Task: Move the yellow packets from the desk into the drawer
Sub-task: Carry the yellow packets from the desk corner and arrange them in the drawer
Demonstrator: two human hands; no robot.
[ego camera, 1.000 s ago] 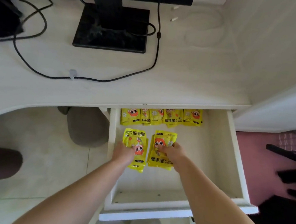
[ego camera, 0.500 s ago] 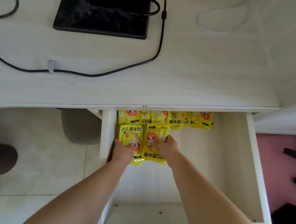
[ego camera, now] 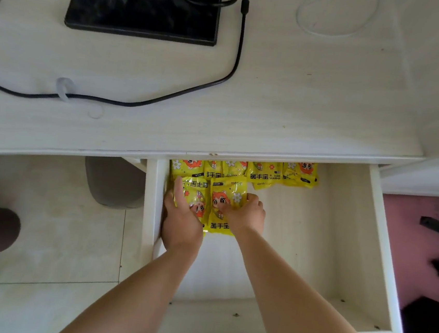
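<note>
Pale wood-grain counter (ego camera: 300,107) fills the upper view, and no yellow packets show on the part of it in sight. The drawer (ego camera: 376,237) is pulled out below its front edge. Behind the drawer, on the counter, sit a black monitor base (ego camera: 143,3), a black cable (ego camera: 235,59) and a loop of white cable (ego camera: 337,16).

Along the drawer's back wall lies a row of packets (ego camera: 266,175), edge to edge and partly under the counter's lip. It looks like a deliberate tiling meant to save room.

Just in front of that row, in the drawer's left rear corner, two more are being set down side by side:
- **Left packet:** the left hand (ego camera: 180,222) holds the left packet (ego camera: 196,191). One finger lies straight along its face and the others are tucked at its edge against the drawer's left wall, probably to square it to that wall.
- **Right packet:** the right hand (ego camera: 245,215) pinches the right packet (ego camera: 226,191), thumb on the printed face and fingers curled round its right edge. This grip likely keeps it flush with its neighbour.

The two seem to start a second row, and most of the drawer's floor in front of and to the right of them is bare.
</note>
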